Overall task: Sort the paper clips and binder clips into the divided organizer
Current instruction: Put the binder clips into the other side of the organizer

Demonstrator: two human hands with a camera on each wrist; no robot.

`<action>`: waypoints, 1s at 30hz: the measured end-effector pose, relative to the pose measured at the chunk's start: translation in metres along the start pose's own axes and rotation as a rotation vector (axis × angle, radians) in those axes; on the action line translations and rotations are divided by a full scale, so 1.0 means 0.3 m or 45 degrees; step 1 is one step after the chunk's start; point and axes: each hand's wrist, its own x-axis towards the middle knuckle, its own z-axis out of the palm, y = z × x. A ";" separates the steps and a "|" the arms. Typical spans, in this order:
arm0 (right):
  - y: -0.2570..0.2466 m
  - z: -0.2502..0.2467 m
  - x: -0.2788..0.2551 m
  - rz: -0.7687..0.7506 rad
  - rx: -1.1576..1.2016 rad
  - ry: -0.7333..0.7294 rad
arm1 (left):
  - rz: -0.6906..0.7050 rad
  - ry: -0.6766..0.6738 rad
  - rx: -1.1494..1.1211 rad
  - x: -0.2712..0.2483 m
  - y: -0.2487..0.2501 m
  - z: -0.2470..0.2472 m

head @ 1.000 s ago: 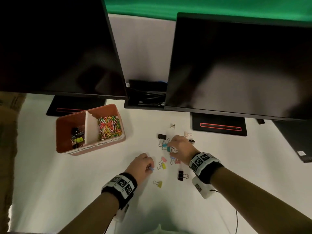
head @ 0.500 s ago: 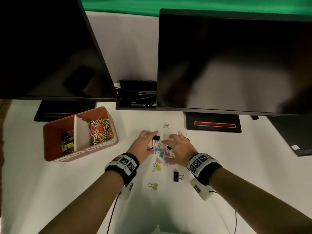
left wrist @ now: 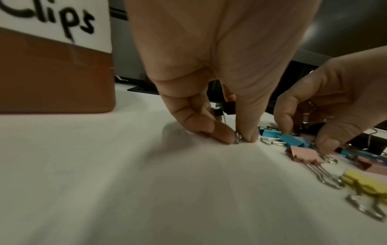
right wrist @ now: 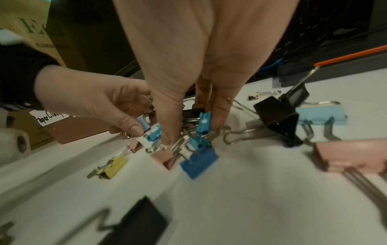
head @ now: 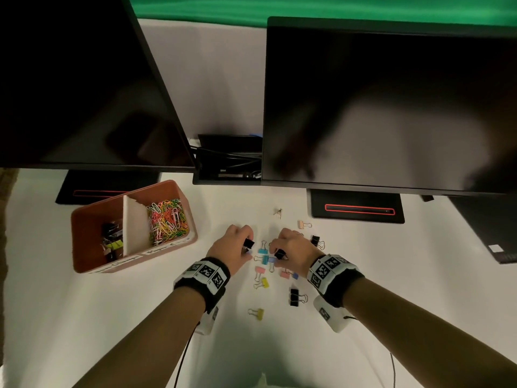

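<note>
Binder clips (head: 264,282) scattered – organizer (head: 92,264) half-filled, paper clips (head: 167,219) rt compartment

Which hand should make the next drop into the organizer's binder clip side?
Left. The left hand already pinches a black binder clip and sits nearer the organizer. The right hand is farther away, fingers down in the clip pile.
</note>
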 end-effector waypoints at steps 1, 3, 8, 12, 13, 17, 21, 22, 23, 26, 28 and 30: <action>-0.001 0.000 0.001 -0.005 0.000 -0.002 | -0.011 0.000 -0.009 -0.008 -0.007 -0.001; -0.007 0.003 0.001 -0.022 -0.009 0.010 | -0.031 0.010 -0.028 -0.025 -0.020 -0.001; -0.024 0.021 0.005 -0.020 -0.014 0.104 | -0.119 0.026 -0.143 -0.069 -0.046 -0.003; -0.039 0.030 0.004 -0.027 0.013 0.171 | -0.150 0.079 -0.393 -0.108 -0.056 -0.003; -0.042 0.030 0.001 -0.029 0.022 0.191 | -0.143 0.086 -0.458 -0.119 -0.055 -0.005; -0.061 0.011 -0.013 -0.049 0.075 0.221 | -0.109 0.145 -0.586 -0.167 -0.040 -0.042; -0.111 -0.028 -0.008 -0.125 0.093 0.240 | -0.060 0.236 -0.681 -0.241 -0.046 -0.135; -0.137 -0.041 -0.003 -0.150 0.098 0.244 | -0.072 0.265 -0.711 -0.266 -0.058 -0.168; -0.170 -0.057 0.004 -0.189 0.106 0.255 | -0.091 0.302 -0.736 -0.291 -0.074 -0.202; -0.323 -0.107 0.049 -0.352 0.135 0.285 | -0.188 0.481 -0.713 -0.372 -0.156 -0.315; -0.455 -0.132 0.103 -0.478 0.151 0.287 | -0.276 0.630 -0.711 -0.420 -0.227 -0.384; -0.592 -0.142 0.168 -0.601 0.160 0.295 | -0.386 0.760 -0.664 -0.452 -0.295 -0.440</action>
